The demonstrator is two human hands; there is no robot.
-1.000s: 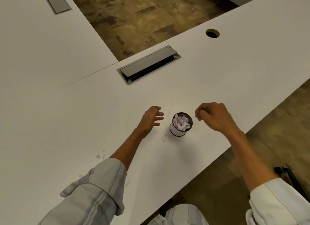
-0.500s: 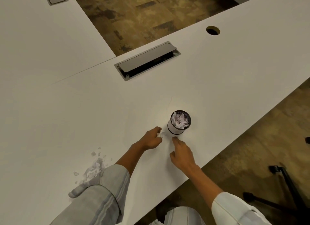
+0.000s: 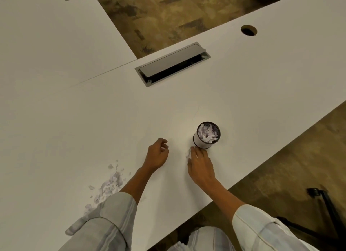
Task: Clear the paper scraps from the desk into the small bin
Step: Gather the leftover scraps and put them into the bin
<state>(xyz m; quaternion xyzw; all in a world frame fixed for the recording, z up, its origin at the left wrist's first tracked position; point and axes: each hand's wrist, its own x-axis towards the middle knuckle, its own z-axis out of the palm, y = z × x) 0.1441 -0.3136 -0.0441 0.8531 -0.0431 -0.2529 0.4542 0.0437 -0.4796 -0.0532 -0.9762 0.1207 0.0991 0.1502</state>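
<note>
While our right hand lies flat, fingers open on a scrap beside the bin, our left hand curls loosely; its hold is unclear. More scraps lie on the tabletop, well left of the bin.

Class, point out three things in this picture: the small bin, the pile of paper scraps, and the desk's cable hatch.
small bin (image 3: 198, 139), head view, on its white outer wall.
pile of paper scraps (image 3: 109, 185), head view, on the heap's middle.
cable hatch (image 3: 168, 63), head view, on its grey lid.

Left hand curled, right hand flat with fingers extended forward.
</note>
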